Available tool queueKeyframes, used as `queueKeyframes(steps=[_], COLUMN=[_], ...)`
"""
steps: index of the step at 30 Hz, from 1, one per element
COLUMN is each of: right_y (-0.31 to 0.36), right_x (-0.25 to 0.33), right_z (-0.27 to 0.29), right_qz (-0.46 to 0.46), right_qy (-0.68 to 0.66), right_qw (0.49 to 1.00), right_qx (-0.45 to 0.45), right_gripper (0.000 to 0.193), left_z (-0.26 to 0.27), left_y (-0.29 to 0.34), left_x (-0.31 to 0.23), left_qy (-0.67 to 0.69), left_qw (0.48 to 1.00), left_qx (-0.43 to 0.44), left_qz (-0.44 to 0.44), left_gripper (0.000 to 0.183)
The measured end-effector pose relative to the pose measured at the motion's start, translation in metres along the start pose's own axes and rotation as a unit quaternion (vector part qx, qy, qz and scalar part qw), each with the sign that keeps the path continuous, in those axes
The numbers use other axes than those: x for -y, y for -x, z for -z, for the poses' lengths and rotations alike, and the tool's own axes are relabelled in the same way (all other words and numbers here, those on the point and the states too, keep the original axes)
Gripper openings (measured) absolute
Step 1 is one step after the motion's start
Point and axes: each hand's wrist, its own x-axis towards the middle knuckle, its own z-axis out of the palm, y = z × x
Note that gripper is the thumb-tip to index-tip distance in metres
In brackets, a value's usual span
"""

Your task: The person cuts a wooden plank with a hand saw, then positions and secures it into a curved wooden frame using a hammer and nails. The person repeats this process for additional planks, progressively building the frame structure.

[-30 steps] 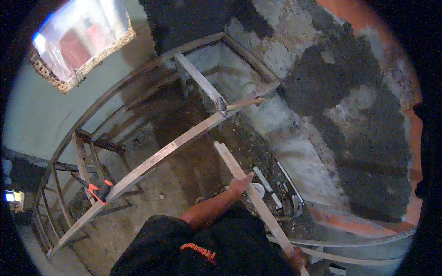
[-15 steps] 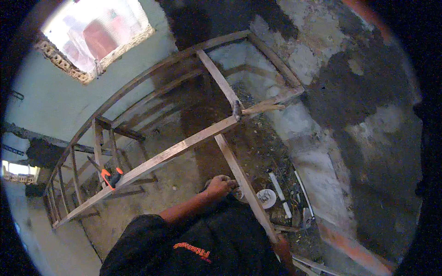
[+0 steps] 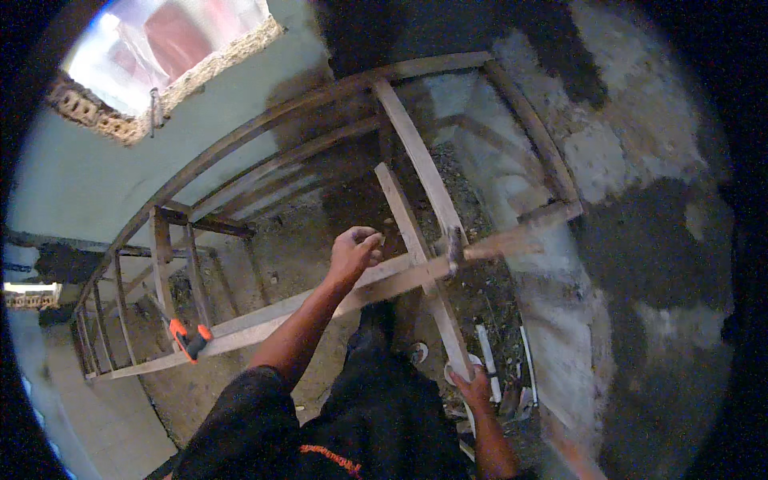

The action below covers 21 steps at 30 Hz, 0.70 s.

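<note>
My right hand [image 3: 474, 386] is closed round the lower part of a loose wooden batten [image 3: 406, 216]. This batten crosses the near rail [image 3: 364, 290] of a wooden frame, and its far end reaches past the rail. Left of the batten my left hand [image 3: 354, 254] is raised above the rail, thumb and fingers pinched together. Whatever is between those fingertips is too small to make out. A hammer [image 3: 454, 250] with a dark head and wooden handle lies on the rail, beside the joint with a crosspiece [image 3: 416, 156]. Further left, a handsaw with an orange and black handle [image 3: 190, 340] hangs at the rail.
The long frame runs along a green wall [image 3: 240, 128] with a rough window opening [image 3: 172, 48]. Patchy plaster covers the right wall [image 3: 648, 264]. White pipes [image 3: 490, 364], a white tub [image 3: 458, 370] and debris lie on the dirt floor at the right.
The batten has moved up and forward, so its far end now passes the near rail. My left hand has risen from near my body to above the rail. My right hand has come into fuller view.
</note>
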Motion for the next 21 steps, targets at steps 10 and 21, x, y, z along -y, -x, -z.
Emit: queueKeyframes(steps=[10,21], right_y=[-0.111,-0.127], right_x=[0.071,0.069], right_z=[-0.032,-0.034], right_qz=[-0.041,-0.055], right_qy=[-0.014,-0.007], right_qw=[0.998,0.997], right_qx=[0.04,0.053], right_gripper=[0.067,0.077], left_z=[-0.07,-0.064], left_y=[-0.267,-0.277], left_x=[0.092,0.056], left_qy=[0.262,0.121], left_qw=[0.94,0.986], left_qx=[0.125,0.015], left_qz=[0.178,0.111], left_gripper=[0.044,0.035])
